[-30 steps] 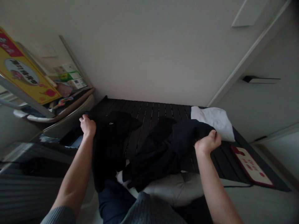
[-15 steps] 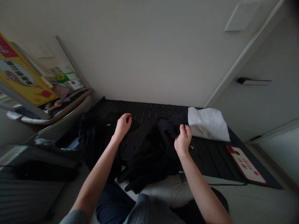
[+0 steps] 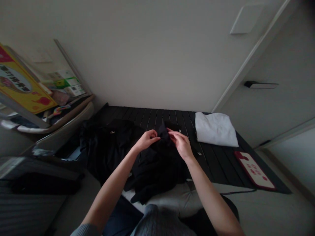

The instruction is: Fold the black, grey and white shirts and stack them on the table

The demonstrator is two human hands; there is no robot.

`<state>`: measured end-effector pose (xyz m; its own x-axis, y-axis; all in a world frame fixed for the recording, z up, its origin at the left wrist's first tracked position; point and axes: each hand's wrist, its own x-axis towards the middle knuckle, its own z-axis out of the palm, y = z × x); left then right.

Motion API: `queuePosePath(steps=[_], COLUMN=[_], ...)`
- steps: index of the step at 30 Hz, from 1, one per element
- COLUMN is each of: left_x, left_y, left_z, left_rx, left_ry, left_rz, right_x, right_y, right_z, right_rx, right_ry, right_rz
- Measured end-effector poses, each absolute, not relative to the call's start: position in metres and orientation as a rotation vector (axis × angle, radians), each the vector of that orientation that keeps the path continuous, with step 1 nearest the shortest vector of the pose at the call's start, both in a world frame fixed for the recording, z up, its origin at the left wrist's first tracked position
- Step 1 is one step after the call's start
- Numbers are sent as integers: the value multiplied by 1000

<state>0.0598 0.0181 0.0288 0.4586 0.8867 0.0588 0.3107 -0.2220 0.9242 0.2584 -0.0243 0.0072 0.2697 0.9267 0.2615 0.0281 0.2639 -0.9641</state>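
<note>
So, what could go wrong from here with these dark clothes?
A tug by the left hand or right hand on the black garment might drag the logo-marked black top, which seems to droop off the dark slatted board on the left, further over the edge. Black cloth on dark slats could also hide a fold or edge.

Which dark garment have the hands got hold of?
The bunched dark garment, pinched up between the left hand and right hand; the black garment with the small white logo lies to its left, unheld.
</note>
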Motion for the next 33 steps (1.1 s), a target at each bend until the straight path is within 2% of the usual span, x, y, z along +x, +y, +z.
queuePosePath(steps=[3,5,8,11,15,20,24,33], left_x=[33,8,-30,-57,-67,-66,-71,-84], left_y=[19,21,23,19,9,7,22,95], left_z=[27,27,27,27,27,28,31,73], left_rx=[1675,1612,1496,1280,1101,1086,1266,1930], left_ry=[1108,1241,1515,1677,1638,1469,1452,2068], left_rz=[871,987,1103,985,680,595,754,1127], right_x=[294,316,331,324,311,315,326,371], right_y=[-16,-14,-17,-23,-23,-13,-9,-3], right_z=[-9,-25,-48,-62,-67,-63,-48,6], right_rx=[-1242,-1620,-2155,-2371,-2396,-2103,-1960,-1901], right_ry=[-1236,-1334,-1464,-1587,-1618,-1643,-1472,-1101], right_rz=[726,512,390,354,243,290,187,-279])
